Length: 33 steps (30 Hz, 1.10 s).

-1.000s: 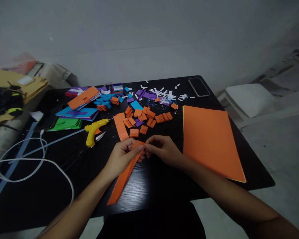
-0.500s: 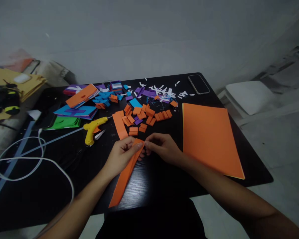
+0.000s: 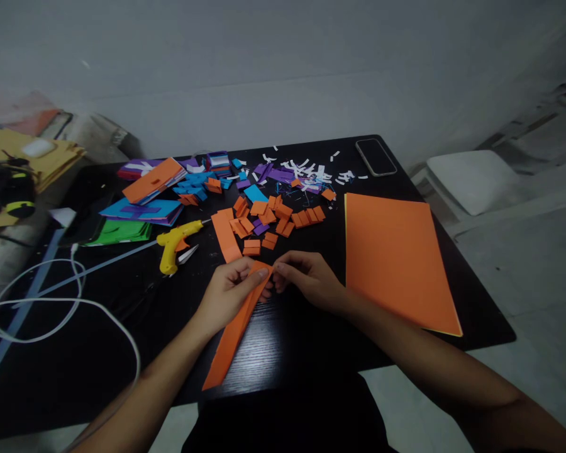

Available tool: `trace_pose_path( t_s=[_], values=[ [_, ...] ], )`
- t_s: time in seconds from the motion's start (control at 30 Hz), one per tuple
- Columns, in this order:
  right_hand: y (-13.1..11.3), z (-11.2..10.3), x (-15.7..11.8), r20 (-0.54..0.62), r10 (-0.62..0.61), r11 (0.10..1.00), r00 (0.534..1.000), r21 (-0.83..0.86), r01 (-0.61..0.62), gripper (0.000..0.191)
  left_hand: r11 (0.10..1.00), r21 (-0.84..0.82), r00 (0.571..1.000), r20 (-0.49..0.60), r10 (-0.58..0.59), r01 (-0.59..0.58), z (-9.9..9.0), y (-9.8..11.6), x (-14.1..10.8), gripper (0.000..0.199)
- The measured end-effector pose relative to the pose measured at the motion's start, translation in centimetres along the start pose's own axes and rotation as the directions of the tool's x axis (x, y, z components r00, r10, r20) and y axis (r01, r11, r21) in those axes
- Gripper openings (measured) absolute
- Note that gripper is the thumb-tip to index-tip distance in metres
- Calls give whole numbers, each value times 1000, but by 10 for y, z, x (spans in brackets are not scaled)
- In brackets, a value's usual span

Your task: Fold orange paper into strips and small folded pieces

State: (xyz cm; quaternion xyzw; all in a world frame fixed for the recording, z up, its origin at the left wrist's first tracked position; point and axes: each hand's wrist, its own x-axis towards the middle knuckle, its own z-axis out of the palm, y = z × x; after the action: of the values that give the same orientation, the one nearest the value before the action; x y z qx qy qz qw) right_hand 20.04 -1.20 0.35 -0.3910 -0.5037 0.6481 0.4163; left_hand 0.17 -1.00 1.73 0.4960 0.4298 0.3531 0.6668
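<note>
A long folded orange paper strip point(image 3: 233, 340) slants over the black table's front part. My left hand point(image 3: 229, 290) grips its upper end, thumb on top and fingers underneath. At the strip's top right corner, my right hand point(image 3: 309, 280) pinches the paper edge between thumb and fingers. A second orange strip point(image 3: 225, 236) lies flat just beyond my left hand. Small folded orange paper pieces point(image 3: 271, 240) are scattered beyond both hands, with a few purple and blue ones among them.
To the left lie a yellow glue gun point(image 3: 172, 245), scissors point(image 3: 187, 254), a white cable point(image 3: 82, 302) and stacked coloured paper point(image 3: 153, 182). Orange sheets point(image 3: 399, 258) lie at right, a phone point(image 3: 376, 156) behind them. White paper scraps point(image 3: 306, 170) litter the back. A white stool point(image 3: 469, 179) stands beyond.
Both hands stay almost where they were on the strip. The right fingers have closed slightly at its corner, and the strip's lower end has shifted a little left.
</note>
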Motion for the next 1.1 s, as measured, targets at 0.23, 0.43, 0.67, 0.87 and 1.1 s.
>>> trace_pose_path(
  t_s=[0.23, 0.43, 0.67, 0.87, 1.1],
  values=[
    [-2, 0, 0, 5, 17, 1000, 1000, 0, -17, 31, 1000, 23, 1000, -3, 3, -3, 0, 1, -2, 29],
    [-2, 3, 1, -10, 23, 999, 1000, -22, -23, 35, 998, 66, 1000, 14, 18, -19, 2, 4, -2, 30],
    [-3, 2, 0, -3, 58, 993, 998, -106, -58, 25, 973, 208, 987, -97, 126, -104, -1, 0, -1, 29],
    [-1, 3, 1, -12, 66, 997, 998, -43, -66, 22, 999, -35, 999, 23, -33, 34, 2, -6, 0, 34],
    [1, -1, 4, -75, 74, 995, 994, -54, -78, 22, 992, 24, 988, 93, -126, 124, 0, -4, 2, 39]
  ],
)
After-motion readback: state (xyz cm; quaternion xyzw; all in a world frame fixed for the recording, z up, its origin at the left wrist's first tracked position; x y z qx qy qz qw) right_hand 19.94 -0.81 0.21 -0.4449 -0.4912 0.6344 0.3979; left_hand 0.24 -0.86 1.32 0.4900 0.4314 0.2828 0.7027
